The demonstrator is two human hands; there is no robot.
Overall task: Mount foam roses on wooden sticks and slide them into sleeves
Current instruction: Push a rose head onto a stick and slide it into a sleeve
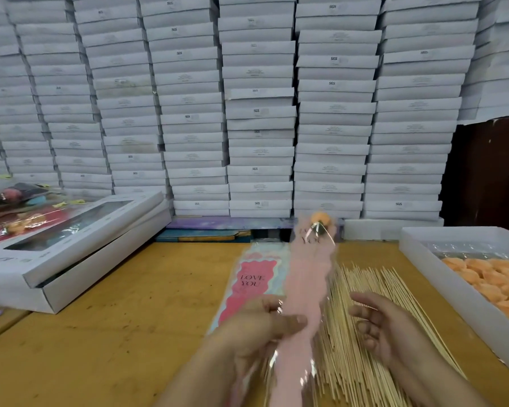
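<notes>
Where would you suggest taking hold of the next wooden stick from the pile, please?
Judging by how the wooden sticks lie, fanned flat on the table with their ends spread apart toward the back, pinch one near its far end with the right hand, coming from above, where single sticks separate most clearly.

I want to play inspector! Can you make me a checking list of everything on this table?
Surface: yellow wooden table, scuffed and spotted.
Job's things: pink sleeve with an orange foam rose at its top, blurred; flat sleeves printed LOVE YOU; wooden sticks spread out; tray of roses at right.
Clutter: windowed white boxes at left, wrapped flowers beyond them.
Grips: left hand pinches the pink sleeve; right hand open, holding nothing, over the sticks.
Cables: nothing seen.
Surroundings: wall of stacked white boxes; dark gap at right.
</notes>
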